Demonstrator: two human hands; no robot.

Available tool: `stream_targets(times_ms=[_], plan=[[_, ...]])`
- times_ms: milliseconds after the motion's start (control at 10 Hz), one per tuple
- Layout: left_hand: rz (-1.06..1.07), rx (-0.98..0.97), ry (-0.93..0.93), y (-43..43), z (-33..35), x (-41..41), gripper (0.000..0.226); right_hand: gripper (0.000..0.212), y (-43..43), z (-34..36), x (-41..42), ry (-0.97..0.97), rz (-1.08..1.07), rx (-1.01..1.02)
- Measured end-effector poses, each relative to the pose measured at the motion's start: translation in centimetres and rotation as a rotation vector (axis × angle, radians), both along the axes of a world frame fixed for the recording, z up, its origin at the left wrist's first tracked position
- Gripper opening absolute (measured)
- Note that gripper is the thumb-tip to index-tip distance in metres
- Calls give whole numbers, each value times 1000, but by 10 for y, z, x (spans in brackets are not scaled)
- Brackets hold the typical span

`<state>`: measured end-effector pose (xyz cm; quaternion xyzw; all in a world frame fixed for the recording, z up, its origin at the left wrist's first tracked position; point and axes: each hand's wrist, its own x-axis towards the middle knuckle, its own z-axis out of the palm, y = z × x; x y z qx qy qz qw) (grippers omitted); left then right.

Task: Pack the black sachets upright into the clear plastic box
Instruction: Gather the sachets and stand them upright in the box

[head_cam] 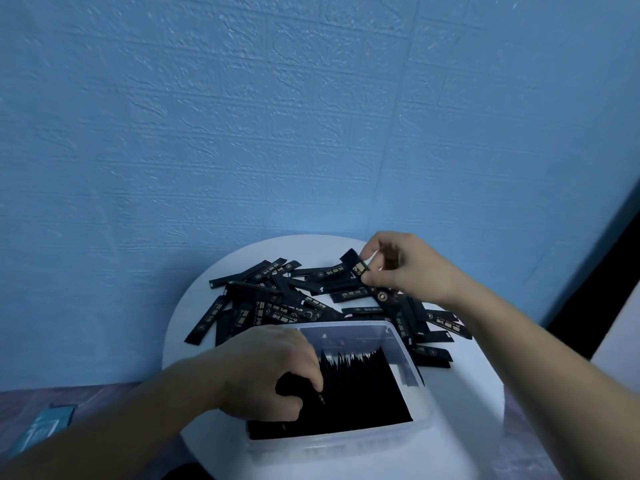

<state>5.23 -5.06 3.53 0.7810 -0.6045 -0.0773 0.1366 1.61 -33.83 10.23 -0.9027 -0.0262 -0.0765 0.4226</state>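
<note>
Half full already, seemingly: clear plastic box [406,344]. Grips the upright black sachets [360,386] inside with left hand [270,372], fingers curled round them, likely against toppling. Pinches one sachet [353,261] above the loose pile [277,301] between thumb and fingertip of right hand [408,268], ready for slotting.

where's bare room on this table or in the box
Bare table lies right of the clear box, nearer than the loose sachets, and in front of the box. Inside, a gap shows between the packed sachets and the far wall. Crowded: behind the box and at the left hand.
</note>
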Motion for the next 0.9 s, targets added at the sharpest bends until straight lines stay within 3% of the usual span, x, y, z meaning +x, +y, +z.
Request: stream_targets(times_ms=[100,400,500,700,900], plan=[[-10,-13,0,-6,-2,-2,32,27,30,-1,-25,129,49,55],[-9,-55,-29,-8,-1,-5,30,21,77,-48,-57,313,-19,-293],[-10,-47,-23,-9,-2,-1,30,17,87,-55,-58,328,-50,-267],[97,-35,28,-2,-9,-3,35,10,92,-68,-56,381,-39,-6],[9,-17,4,-3,-5,3,29,19,88,-65,-59,423,-43,184]])
